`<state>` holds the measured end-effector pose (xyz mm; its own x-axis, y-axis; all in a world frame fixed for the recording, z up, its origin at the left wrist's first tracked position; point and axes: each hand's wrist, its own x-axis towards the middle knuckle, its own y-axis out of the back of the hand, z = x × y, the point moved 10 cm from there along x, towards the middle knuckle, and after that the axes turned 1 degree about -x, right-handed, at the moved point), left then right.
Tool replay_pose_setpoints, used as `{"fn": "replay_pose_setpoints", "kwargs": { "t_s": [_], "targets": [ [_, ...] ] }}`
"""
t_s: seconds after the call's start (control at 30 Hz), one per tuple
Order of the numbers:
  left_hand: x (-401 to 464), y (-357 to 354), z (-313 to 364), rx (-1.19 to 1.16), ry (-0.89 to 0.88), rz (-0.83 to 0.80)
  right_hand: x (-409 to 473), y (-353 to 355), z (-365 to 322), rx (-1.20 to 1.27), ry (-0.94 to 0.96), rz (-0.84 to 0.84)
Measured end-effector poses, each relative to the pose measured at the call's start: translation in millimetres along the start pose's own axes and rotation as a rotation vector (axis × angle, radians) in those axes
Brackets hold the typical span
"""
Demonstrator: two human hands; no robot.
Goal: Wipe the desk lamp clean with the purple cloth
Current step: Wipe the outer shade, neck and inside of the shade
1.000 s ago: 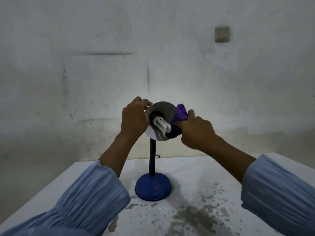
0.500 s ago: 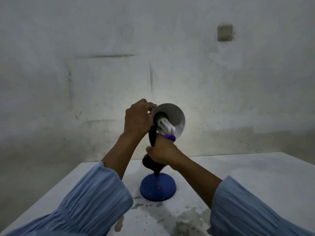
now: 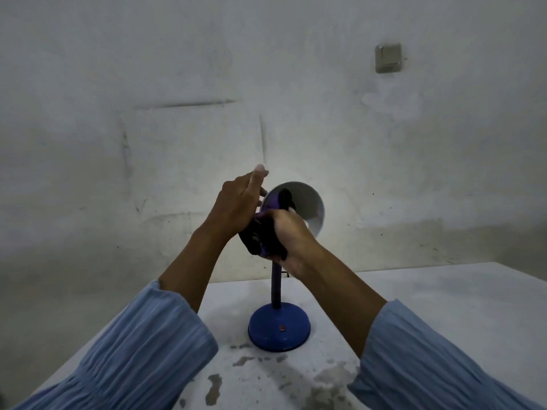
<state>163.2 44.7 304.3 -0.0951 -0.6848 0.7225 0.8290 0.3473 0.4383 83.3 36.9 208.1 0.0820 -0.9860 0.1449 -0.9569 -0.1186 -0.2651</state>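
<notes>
on one white table (image 3: pixel 444 306) we see one lamp (image 3: pixel 279 327); our right hand (image 3: pixel 288 235) clenches one cloth (image 3: pixel 263 238) at its shade, left hand (image 3: pixel 236 205) fingers loose beside.

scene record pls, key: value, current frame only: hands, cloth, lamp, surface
left hand: beside the shade's left rim, fingers fairly straight, one fingertip raised; contact with the shade unclear
right hand: grips cloth, at the lamp head below the shade
cloth: purple, bunched, pressed against the shade's left side
lamp: upright; shade tilted, opening toward camera; bulb hidden
neck: dark, upright
base: blue, round, on table
table: white, paint chipped in front of the base
wall switch: upper right
</notes>
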Motion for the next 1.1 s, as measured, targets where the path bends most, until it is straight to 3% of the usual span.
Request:
{"fn": "replay_pose_setpoints", "kwargs": {
  "t_s": [0.1, 0.3, 0.47, 0.6, 0.77, 0.83, 0.97, 1.1],
  "targets": [
    [-0.3, 1.7, 1.5, 0.039, -0.028, 0.025, 0.8, -2.5, 6.5, 0.073, -0.067, 0.035],
    [0.4, 4.5, -2.4, 0.03, -0.01, 0.008, 4.3, -12.9, -15.2, 0.128, -0.199, -0.056],
    [-2.6, 6.1, -3.1, 0.007, -0.001, 0.026, -4.2, 4.1, -23.5, 0.512, -0.314, -0.018],
    [-9.3, -1.4, 4.0, 0.044, -0.046, 0.043, -9.6, 14.1, -41.9, 0.697, -0.194, -0.115],
    [-14.0, 11.4, 23.7, 0.263, -0.185, 0.265, -6.2, 45.5, -58.1, 0.827, -0.067, -0.153],
    [-10.1, 7.6, 22.3, 0.334, -0.166, 0.236, -6.4, 58.2, -58.8, 0.672, -0.068, -0.144],
    [-6.3, -1.6, 13.9, 0.389, -0.116, 0.162, -12.5, 93.8, -66.3, 0.003, 0.008, 0.048],
    [-5.4, -5.2, 14.2, 0.387, -0.121, 0.154, -13.8, 88.3, -73.0, -0.514, 0.025, 0.081]
  ]
}}
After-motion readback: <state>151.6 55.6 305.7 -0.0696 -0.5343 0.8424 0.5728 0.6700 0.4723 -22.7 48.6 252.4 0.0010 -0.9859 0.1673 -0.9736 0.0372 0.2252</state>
